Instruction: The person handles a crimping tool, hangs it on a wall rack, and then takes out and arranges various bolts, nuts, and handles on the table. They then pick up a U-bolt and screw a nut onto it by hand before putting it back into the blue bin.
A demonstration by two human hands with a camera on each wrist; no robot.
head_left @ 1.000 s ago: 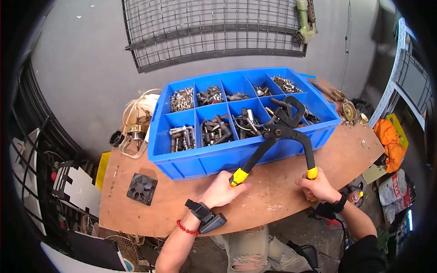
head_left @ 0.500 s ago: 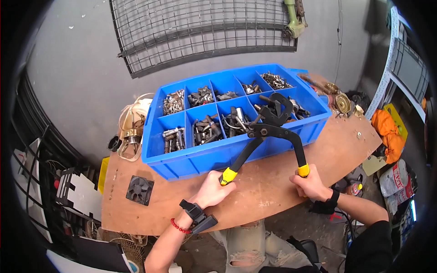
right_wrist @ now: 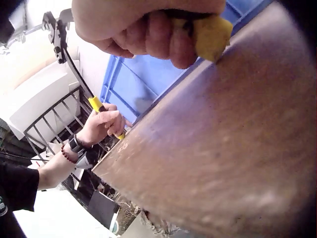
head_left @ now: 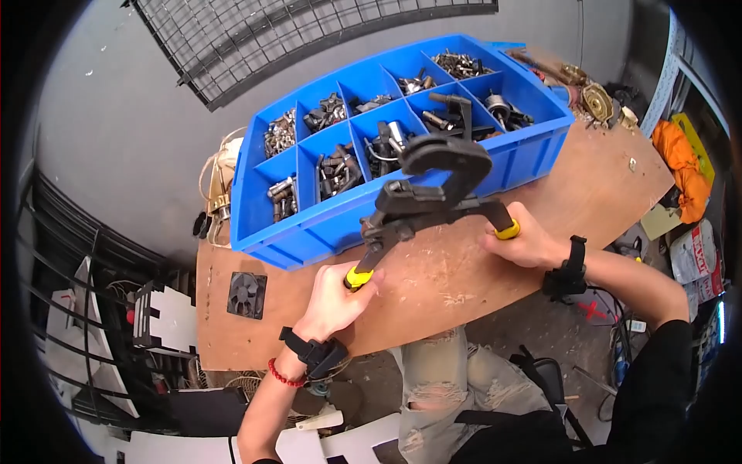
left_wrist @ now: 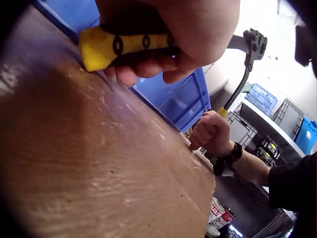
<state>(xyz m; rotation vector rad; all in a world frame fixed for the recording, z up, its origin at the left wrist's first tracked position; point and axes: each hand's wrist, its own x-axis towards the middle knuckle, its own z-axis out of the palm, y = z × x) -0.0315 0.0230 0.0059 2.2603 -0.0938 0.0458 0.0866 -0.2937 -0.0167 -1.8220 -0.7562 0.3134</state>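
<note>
From my head view, the left hand (head_left: 334, 300) and the right hand (head_left: 529, 240) each grip a handle of the black cutter (head_left: 398, 205), held up over the table (head_left: 433, 290) at the near side of the blue bin (head_left: 309, 241). Only my wrist views show the fingers curled tight underneath, with yellow grip ends (left_wrist: 96, 49) poking out of both fists. The cutter's hooked head seems clear of the bin, though blur makes me unsure.

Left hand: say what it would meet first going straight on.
Apart from the cutter it grips, the left hand would likely meet the front wall of the blue divided bin first; depth here is unclear.
</note>
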